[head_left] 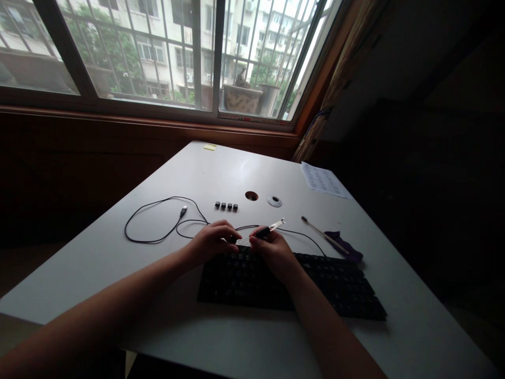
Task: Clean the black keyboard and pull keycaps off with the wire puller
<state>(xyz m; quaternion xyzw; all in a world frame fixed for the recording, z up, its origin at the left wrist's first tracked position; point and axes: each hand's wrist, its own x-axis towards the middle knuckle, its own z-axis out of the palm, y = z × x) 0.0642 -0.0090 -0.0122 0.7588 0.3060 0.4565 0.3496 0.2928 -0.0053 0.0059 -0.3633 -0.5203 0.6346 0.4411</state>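
Observation:
A black keyboard (335, 287) lies on the white table (118, 263) in front of me. My left hand (211, 241) rests at the keyboard's far edge with its fingers curled, pinching something small and pale. My right hand (272, 250) is closed round a thin silver tool (274, 227) whose tip points up and to the right. The two hands nearly touch above the keyboard's top row. Several loose black keycaps (226, 206) stand in a row just beyond the hands.
The keyboard's black cable (158, 221) loops to the left and ends in a USB plug (183, 211). A round hole (251, 196) and its white cap (274, 201) lie further back. A brush (321, 234) on a purple cloth (347, 246) and a printed sheet (323, 180) are at right.

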